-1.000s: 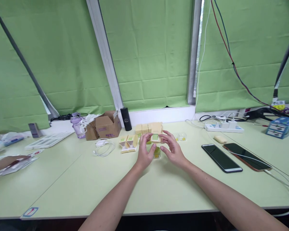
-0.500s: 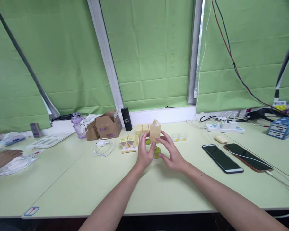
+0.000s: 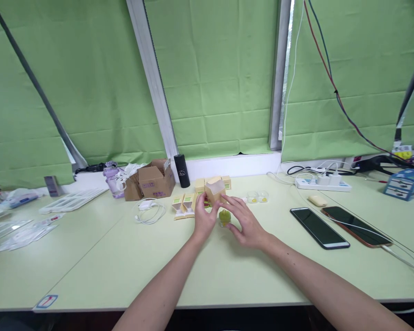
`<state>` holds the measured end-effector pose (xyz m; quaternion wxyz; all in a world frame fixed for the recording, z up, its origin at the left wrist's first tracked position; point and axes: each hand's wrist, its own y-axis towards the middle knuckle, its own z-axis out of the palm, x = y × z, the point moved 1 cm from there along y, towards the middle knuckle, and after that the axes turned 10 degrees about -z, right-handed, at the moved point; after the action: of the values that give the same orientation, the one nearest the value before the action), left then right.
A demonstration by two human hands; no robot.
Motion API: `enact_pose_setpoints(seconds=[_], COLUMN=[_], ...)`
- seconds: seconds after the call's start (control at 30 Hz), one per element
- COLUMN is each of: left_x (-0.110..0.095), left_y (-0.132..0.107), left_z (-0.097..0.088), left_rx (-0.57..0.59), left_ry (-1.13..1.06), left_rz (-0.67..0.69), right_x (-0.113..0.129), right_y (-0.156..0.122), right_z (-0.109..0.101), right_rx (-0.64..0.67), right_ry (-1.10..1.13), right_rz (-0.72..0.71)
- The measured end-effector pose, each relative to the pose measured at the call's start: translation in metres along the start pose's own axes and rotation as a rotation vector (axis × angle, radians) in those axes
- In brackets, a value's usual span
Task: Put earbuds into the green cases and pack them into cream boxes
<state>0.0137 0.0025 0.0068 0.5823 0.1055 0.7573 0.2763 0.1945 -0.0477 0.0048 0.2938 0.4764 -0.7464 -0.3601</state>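
My left hand [image 3: 204,219] grips a small tan cardboard box [image 3: 215,191], tilted with its open mouth up, just above the pale green table [image 3: 131,266]. My right hand [image 3: 245,222] is beside it, fingers curled around a small clear case with a yellow-green lid [image 3: 224,217] that rests on the table. Behind them stand more small tan boxes [image 3: 200,185] in a row, and two opened ones [image 3: 184,205] lie to the left.
A brown carton [image 3: 154,181], a black cylinder [image 3: 181,170], a white cable [image 3: 148,212] and a purple bottle [image 3: 111,181] sit at the back left. Two phones [image 3: 319,227] and a power strip [image 3: 322,184] lie on the right. Plastic packets [image 3: 20,233] lie far left.
The tan box has tipped from upright to tilted in my left hand. My right hand has dropped from the box to the green-lidded case. Another person's hand at far left has gone from view.
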Motion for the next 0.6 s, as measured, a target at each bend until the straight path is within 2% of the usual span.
enact_pose_setpoints(seconds=[0.17, 0.33, 0.43, 0.6], left_x=[0.013, 0.023, 0.025, 0.027], left_y=[0.009, 0.015, 0.017, 0.019], left_z=[-0.002, -0.004, -0.004, -0.002], left_rx=[0.009, 0.011, 0.05, 0.144], left_ry=[-0.144, -0.236, -0.232, -0.143], left_rz=[-0.157, -0.241, -0.289, -0.397], right_x=[-0.013, -0.024, -0.027, -0.033], right_y=[-0.007, -0.013, -0.013, -0.01], right_z=[0.012, 0.023, 0.023, 0.01], right_rx=[0.024, 0.205, 0.274, 0.297], right_ry=[-0.089, -0.105, -0.153, -0.251], right_rz=[0.208, 0.384, 0.44, 0.517])
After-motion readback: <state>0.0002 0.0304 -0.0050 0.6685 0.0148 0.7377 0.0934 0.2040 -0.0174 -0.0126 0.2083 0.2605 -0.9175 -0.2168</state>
